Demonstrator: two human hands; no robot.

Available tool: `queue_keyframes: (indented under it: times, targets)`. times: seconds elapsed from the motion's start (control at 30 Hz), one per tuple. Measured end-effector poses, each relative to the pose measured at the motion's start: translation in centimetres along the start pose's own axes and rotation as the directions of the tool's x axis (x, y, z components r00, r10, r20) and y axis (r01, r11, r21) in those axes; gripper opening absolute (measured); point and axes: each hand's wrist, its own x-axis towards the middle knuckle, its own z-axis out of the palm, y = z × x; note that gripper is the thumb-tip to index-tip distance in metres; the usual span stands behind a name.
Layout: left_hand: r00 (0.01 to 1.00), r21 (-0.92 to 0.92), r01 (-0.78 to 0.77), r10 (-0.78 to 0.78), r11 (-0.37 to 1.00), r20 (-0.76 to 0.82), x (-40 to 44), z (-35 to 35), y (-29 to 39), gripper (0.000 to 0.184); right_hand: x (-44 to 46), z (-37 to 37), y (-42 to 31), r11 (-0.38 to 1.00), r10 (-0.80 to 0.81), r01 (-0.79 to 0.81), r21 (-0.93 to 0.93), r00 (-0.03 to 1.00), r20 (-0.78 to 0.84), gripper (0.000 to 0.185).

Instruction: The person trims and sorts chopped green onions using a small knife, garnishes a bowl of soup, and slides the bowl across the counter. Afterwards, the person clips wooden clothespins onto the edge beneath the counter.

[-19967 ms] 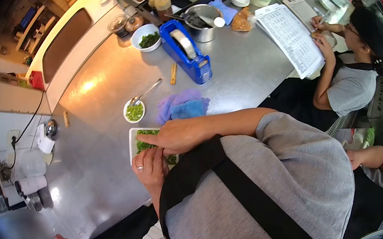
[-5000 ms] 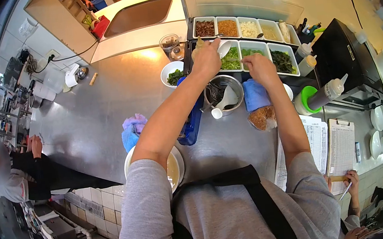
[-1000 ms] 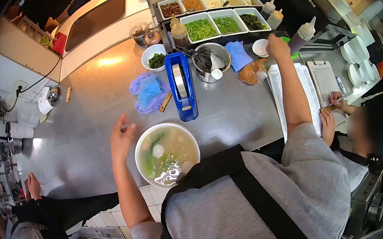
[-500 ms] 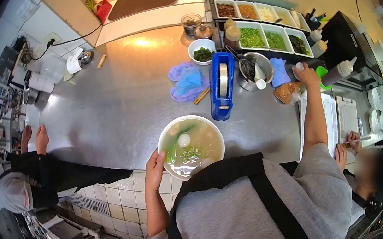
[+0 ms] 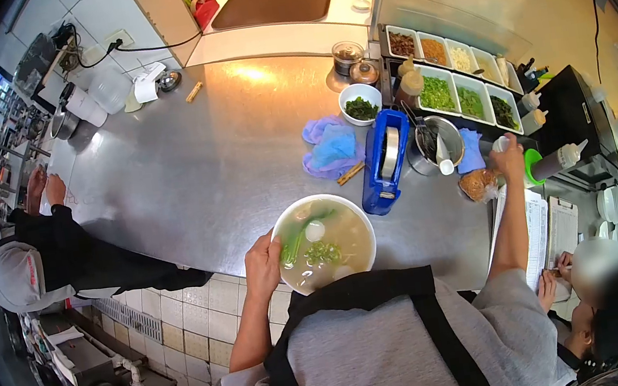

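A white bowl (image 5: pixel 372 241) of cloudy soup (image 5: pixel 341 228) with a white egg-like piece, chopped scallion and green leaves sits at the counter's near edge. My left hand (image 5: pixel 262 265) grips its left rim, thumb over the top. Out to the right, my right hand (image 5: pixel 509 161) is closed around a small white cup-like thing (image 5: pixel 501 143), partly covered by the fingers. Beside that hand lie a plastic bag of brown bits (image 5: pixel 474 186) and a blue cloth (image 5: pixel 470 151). A squeeze bottle with a green ring (image 5: pixel 531 164) stands just right of it.
A blue tape dispenser (image 5: pixel 381 195) stands behind the bowl, near purple and blue cloths (image 5: pixel 334 147). A steel pot (image 5: pixel 454 141) holds utensils. Topping trays (image 5: pixel 437 92) line the back right. Co-workers stand left and right; the right one's hand (image 5: pixel 547 290) is by papers (image 5: pixel 528 226).
The head view has shifted, so the counter appears farther right and lower. Both my hands keep their holds. The left co-worker's hands have drawn nearer to their body.
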Motion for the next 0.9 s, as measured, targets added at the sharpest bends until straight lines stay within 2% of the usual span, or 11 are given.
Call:
queue_keyframes:
  times: [0.07, 0.2, 0.27, 0.33, 0.4, 0.5, 0.57, 0.63, 0.7, 0.83, 0.9]
  targets:
    - [1.000, 0.012, 0.010, -0.011, 1.000, 0.026, 0.6, -0.3, 0.0, 0.031, -1.2, -4.9, -3.0, 0.998, -0.066, 0.067, 0.012, 0.996, -0.063, 0.068]
    - [0.995, 0.013, -0.013, 0.011, 1.000, 0.100, 2.0, -1.1, -0.1, 0.031, -2.7, -13.2, -12.8, 0.896, -0.409, 0.431, 0.111, 0.895, -0.178, 0.058]
    - [0.992, -0.012, -0.041, 0.042, 0.999, 0.118, 2.7, -1.1, -0.7, 0.031, -2.5, -14.2, -17.8, 0.772, -0.562, 0.581, 0.258, 0.813, -0.151, 0.063]
    - [0.989, -0.025, -0.060, 0.063, 0.998, 0.137, 3.2, -1.3, -0.8, 0.030, -2.7, -13.4, -23.9, 0.630, -0.721, 0.718, 0.296, 0.682, -0.122, 0.062]
    - [0.984, -0.032, -0.074, 0.078, 0.997, 0.157, 3.8, -1.6, -0.4, 0.030, -2.8, -10.9, -29.6, 0.584, -0.796, 0.766, 0.268, 0.606, 0.001, 0.062]
    - [0.974, -0.013, -0.087, 0.088, 0.996, 0.210, 4.4, -2.0, -0.4, 0.031, -2.7, -5.7, -37.5, 0.621, -0.777, 0.761, 0.189, 0.564, 0.280, 0.062]
    - [0.967, -0.022, -0.092, 0.095, 0.996, 0.238, 4.7, -2.1, -0.7, 0.034, -2.0, -1.3, -41.0, 0.612, -0.770, 0.778, 0.139, 0.548, 0.326, 0.061]
    - [0.964, -0.077, -0.095, 0.111, 0.993, 0.240, 4.4, -2.4, -0.5, 0.034, -2.5, 1.5, -43.3, 0.679, -0.684, 0.734, 0.011, 0.628, 0.371, 0.059]
    - [0.959, -0.116, -0.067, 0.096, 0.991, 0.267, 4.0, -2.9, -0.8, 0.037, -2.8, 3.8, -44.4, 0.726, -0.641, 0.688, -0.013, 0.682, 0.352, 0.061]
    - [0.976, -0.169, -0.092, 0.123, 0.981, 0.180, 2.0, -2.7, -2.2, 0.039, -1.9, 7.6, -44.3, 0.759, -0.579, 0.643, -0.099, 0.737, 0.349, 0.065]
    - [0.983, -0.216, -0.093, 0.124, 0.972, 0.136, 1.2, -2.5, -2.1, 0.041, -0.6, 7.0, -44.0, 0.713, -0.632, 0.701, -0.029, 0.660, 0.406, 0.060]
